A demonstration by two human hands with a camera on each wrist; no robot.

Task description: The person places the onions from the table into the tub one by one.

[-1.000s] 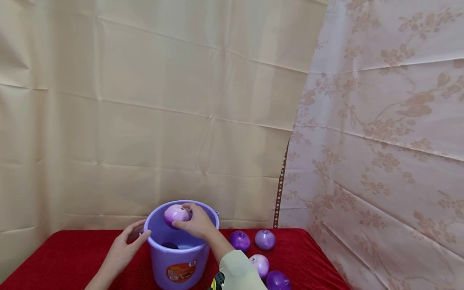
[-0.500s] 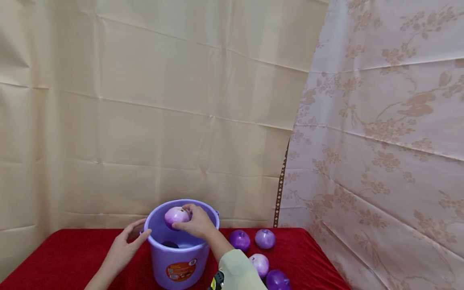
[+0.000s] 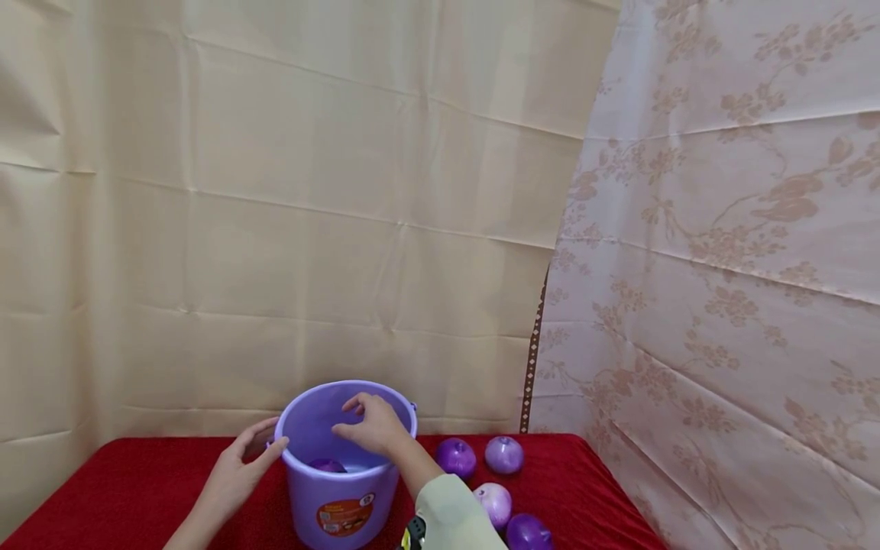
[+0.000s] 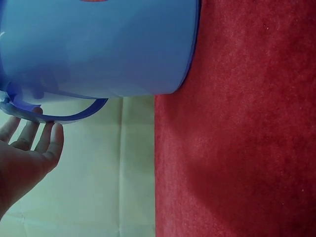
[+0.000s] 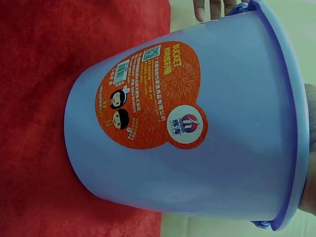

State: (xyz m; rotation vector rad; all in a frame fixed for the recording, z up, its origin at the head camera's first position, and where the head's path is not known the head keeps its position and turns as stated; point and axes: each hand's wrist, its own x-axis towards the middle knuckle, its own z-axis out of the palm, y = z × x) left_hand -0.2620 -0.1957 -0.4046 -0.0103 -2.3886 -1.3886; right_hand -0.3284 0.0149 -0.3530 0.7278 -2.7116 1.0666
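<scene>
Inside the mouth of the purple bucket [image 3: 301,493], the right hand [image 3: 371,426] is held with its thumb and fingers parted. At the left rim, the left hand [image 3: 237,466] is placed with relaxed, spread fingers, and the handle [image 4: 79,116] is touched by its fingertips. A purple onion [image 3: 328,465] is seen low in the bucket, partly hidden by the near rim. On the red-covered table [image 3: 137,489], four more onions [image 3: 505,454] are set to the bucket's right.
</scene>
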